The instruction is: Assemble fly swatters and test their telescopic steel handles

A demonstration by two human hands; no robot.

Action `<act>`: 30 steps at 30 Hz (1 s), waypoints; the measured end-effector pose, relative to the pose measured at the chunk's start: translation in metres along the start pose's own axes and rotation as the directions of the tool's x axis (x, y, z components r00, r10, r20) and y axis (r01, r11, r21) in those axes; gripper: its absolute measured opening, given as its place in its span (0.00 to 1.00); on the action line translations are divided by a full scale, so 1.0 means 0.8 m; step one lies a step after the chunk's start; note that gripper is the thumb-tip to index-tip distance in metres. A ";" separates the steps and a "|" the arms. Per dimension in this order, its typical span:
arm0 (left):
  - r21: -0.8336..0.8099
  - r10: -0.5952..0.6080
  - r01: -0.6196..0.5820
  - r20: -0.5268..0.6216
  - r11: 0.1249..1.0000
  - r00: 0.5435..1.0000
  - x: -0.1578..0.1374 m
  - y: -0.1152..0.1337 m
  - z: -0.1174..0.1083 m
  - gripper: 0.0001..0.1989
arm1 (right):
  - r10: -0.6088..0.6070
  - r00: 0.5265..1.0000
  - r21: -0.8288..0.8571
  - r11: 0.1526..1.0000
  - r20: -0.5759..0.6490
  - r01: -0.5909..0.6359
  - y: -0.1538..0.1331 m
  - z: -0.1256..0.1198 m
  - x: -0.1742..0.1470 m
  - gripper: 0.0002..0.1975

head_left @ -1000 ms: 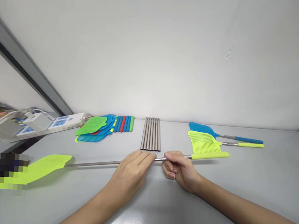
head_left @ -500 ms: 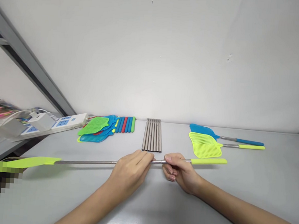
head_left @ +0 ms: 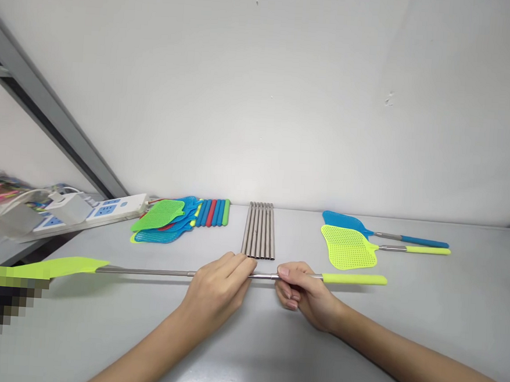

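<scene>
A fly swatter (head_left: 153, 272) with a long telescopic metal rod lies level across both hands, its yellow-green paddle at the far left and its yellow-green grip at the right. My left hand (head_left: 222, 282) is wrapped over the middle of the rod. Close to the grip, my right hand (head_left: 303, 284) pinches the rod between thumb and fingers. Just beyond my hands, several metal tubes (head_left: 259, 232) lie side by side. On the right rest two finished-looking swatters with short rods, a blue swatter (head_left: 346, 222) and a yellow-green swatter (head_left: 349, 248).
Loose swatter heads (head_left: 161, 216) in green and blue are piled at the back left. Coloured grips (head_left: 210, 213) stand in a row beside them. A white power strip (head_left: 109, 209) with plugs and cables sits further left. A wall (head_left: 279, 99) closes off the back of the table (head_left: 425, 319).
The held swatter and my left hand have shifted slightly; its paddle end has risen a little. My right hand keeps its pinch on the rod.
</scene>
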State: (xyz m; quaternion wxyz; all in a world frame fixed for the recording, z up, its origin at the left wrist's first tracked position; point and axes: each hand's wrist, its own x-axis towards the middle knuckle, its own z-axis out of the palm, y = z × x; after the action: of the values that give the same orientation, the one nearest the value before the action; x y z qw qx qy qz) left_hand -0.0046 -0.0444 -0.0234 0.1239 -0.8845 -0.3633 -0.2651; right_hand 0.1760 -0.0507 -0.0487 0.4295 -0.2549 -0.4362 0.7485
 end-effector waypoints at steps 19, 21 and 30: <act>0.187 0.062 -0.047 -0.075 0.981 0.995 0.010 -0.012 -0.007 0.09 | -0.033 0.999 0.016 0.999 -0.039 0.034 0.002 0.001 0.001 0.20; 0.201 0.028 -0.016 -0.055 0.979 0.998 0.010 -0.012 -0.008 0.09 | -0.030 0.999 0.009 1.000 -0.040 0.030 0.001 0.001 0.002 0.20; 0.152 0.012 -0.008 -0.027 0.988 1.000 0.005 -0.019 -0.002 0.07 | 0.027 1.000 -0.006 1.000 -0.013 -0.027 -0.002 0.001 0.002 0.19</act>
State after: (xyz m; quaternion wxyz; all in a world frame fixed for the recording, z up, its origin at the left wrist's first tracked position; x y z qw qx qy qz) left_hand -0.0135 -0.0321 -0.0191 0.1973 -0.8706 -0.3761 -0.2483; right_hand 0.1752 -0.0490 -0.0471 0.4215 -0.2670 -0.4324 0.7510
